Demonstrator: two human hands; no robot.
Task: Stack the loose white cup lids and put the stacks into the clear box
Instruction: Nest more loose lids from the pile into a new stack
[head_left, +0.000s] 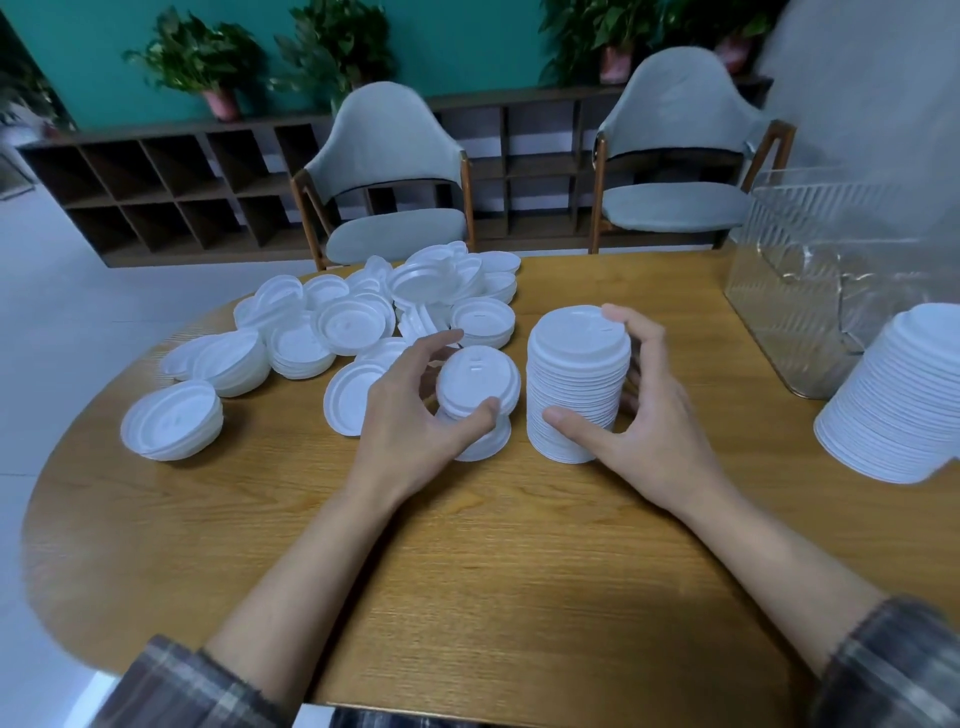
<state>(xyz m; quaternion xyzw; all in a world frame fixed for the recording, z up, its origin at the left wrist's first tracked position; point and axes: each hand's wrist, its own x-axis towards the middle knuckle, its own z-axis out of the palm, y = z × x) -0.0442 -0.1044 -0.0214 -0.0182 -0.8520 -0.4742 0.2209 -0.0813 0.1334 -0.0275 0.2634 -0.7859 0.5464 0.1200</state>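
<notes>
Near the middle of the frame, on the round wooden table (493, 571), the person's left hand (410, 415) gripped a short stack (478, 384) of white lids. Its thumb sat on the near rim and its fingers curled round the far side. That short stack sat slightly tilted, with another lid (483, 441) lying just beneath it on the table.

Just to the right of it, the right hand (649, 410) cupped a tall stack (576, 384) of lids standing upright on the table. The thumb pressed low on its near side and the forefinger hooked over the top rim. The two stacks were just beside each other, and I could not tell whether they touched.

Left of centre and further up, the loose lids (363, 312) lay in a scattered heap, some nested in small piles, some face up and some overturned.

At the right edge a second big stack (898, 395) rested on the table, partly cut off. Behind it, in the upper right, stood the clear box (810, 322), its ribbed walls blurred, so I could not make out its contents.

Beyond the table's far edge, two grey chairs (395, 171) faced it, with a dark cubby shelf (156, 192) and potted plants (208, 62) along the green wall.
</notes>
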